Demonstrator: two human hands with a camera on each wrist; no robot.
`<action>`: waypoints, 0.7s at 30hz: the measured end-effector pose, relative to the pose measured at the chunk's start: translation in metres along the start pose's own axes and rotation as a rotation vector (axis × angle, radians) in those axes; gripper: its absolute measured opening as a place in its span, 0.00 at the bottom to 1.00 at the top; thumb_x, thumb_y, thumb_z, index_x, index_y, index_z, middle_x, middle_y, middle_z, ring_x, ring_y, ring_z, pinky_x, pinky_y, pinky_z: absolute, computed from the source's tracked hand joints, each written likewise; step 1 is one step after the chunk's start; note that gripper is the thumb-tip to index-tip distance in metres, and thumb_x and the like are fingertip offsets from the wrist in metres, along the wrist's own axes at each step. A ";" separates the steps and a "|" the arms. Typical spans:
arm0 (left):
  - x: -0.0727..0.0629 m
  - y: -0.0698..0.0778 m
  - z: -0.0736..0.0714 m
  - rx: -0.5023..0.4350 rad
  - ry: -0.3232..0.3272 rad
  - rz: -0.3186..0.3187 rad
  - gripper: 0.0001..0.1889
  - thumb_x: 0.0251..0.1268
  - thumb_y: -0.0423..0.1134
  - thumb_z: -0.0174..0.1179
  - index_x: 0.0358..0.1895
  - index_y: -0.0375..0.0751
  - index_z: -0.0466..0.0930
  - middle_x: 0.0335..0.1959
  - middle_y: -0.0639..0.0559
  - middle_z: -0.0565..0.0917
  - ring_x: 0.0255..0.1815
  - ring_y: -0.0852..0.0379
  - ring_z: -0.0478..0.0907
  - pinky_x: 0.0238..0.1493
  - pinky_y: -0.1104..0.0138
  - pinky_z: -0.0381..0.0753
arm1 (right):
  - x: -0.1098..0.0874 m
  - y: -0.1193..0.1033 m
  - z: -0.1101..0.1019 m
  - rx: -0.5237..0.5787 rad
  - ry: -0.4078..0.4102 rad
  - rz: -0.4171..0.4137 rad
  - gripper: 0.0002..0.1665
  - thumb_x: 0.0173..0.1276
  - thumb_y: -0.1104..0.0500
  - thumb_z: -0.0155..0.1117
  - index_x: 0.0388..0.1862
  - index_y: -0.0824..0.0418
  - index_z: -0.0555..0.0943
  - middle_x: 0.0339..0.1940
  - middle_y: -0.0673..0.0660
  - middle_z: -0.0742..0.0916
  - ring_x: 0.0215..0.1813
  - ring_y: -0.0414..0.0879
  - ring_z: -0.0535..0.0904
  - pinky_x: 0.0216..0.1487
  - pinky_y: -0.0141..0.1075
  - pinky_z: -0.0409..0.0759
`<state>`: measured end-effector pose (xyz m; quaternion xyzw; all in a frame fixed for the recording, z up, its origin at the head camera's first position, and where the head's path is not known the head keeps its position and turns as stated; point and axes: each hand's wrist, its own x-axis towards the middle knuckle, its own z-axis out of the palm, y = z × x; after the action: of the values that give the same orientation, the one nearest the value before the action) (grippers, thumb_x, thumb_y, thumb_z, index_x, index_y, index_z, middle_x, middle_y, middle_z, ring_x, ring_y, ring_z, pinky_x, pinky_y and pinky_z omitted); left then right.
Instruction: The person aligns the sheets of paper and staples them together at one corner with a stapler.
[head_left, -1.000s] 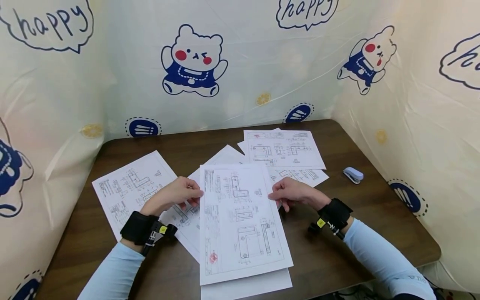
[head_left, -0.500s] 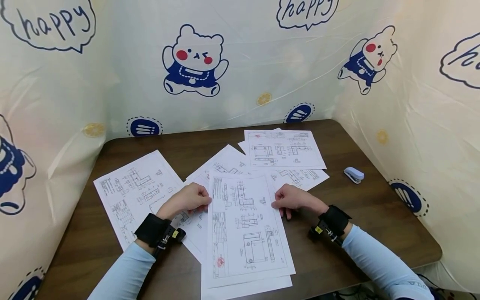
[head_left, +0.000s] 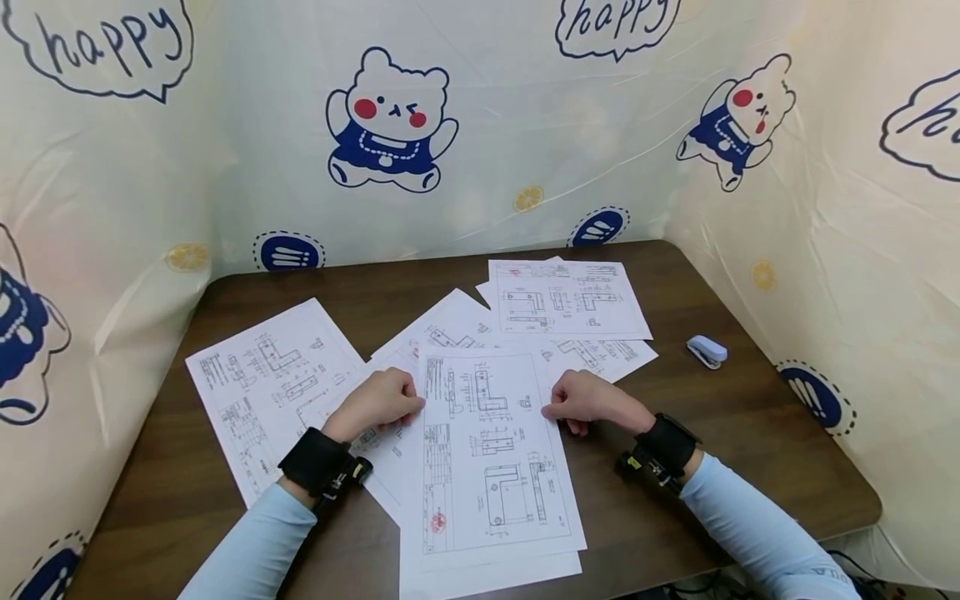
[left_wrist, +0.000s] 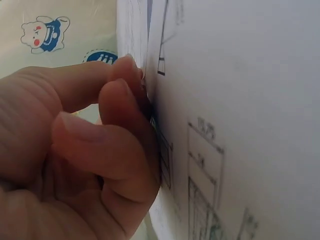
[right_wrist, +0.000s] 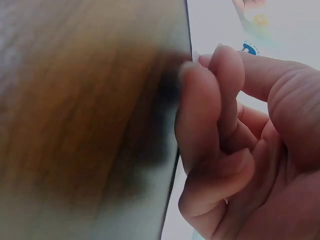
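A printed technical drawing sheet (head_left: 517, 450) with a red stamp lies near the front of the table, over another white sheet (head_left: 487, 579) whose lower edge sticks out. My left hand (head_left: 381, 398) pinches its left edge; my right hand (head_left: 588, 398) pinches the right edge at about the same height. In the left wrist view, the curled fingers (left_wrist: 125, 160) sit against the edge of the paper (left_wrist: 240, 90). The right wrist view has the thumb and fingers (right_wrist: 200, 105) of that hand bent at the paper's edge, dark wood beside it.
Another drawing sheet (head_left: 273, 367) lies at the left, partly behind my left hand. Further sheets overlap in the middle, and one drawing (head_left: 570, 312) rests at the back right. A small light-blue stapler (head_left: 707, 351) sits on the brown table (head_left: 712, 500). Printed curtains surround it.
Over the second, both hands have shifted the held sheet slightly right and down over the sheet beneath. In the last half second it has barely moved.
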<state>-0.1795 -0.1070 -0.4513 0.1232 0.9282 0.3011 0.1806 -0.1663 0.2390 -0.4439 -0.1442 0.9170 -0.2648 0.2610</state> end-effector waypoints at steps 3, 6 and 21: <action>-0.001 0.000 -0.004 -0.001 0.010 -0.009 0.12 0.66 0.44 0.61 0.25 0.44 0.78 0.15 0.51 0.77 0.13 0.56 0.69 0.15 0.69 0.66 | 0.001 -0.007 -0.004 -0.040 0.015 -0.012 0.17 0.68 0.53 0.65 0.19 0.58 0.80 0.11 0.52 0.79 0.14 0.45 0.75 0.19 0.34 0.71; -0.004 0.000 -0.020 -0.024 0.025 -0.026 0.13 0.68 0.48 0.60 0.31 0.43 0.80 0.19 0.51 0.79 0.18 0.55 0.73 0.20 0.68 0.69 | 0.008 -0.021 -0.011 -0.037 0.038 -0.066 0.14 0.70 0.52 0.63 0.25 0.58 0.82 0.15 0.53 0.81 0.16 0.46 0.75 0.21 0.35 0.72; -0.036 -0.076 -0.165 0.152 0.243 -0.229 0.41 0.70 0.64 0.47 0.66 0.26 0.61 0.60 0.23 0.70 0.55 0.29 0.71 0.51 0.41 0.73 | 0.128 -0.159 -0.012 0.301 0.041 -0.249 0.29 0.73 0.48 0.59 0.66 0.61 0.71 0.53 0.60 0.84 0.38 0.56 0.87 0.30 0.46 0.82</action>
<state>-0.2233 -0.2638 -0.3638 -0.0074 0.9712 0.2203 0.0906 -0.2582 0.0628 -0.3976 -0.2103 0.8473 -0.4321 0.2262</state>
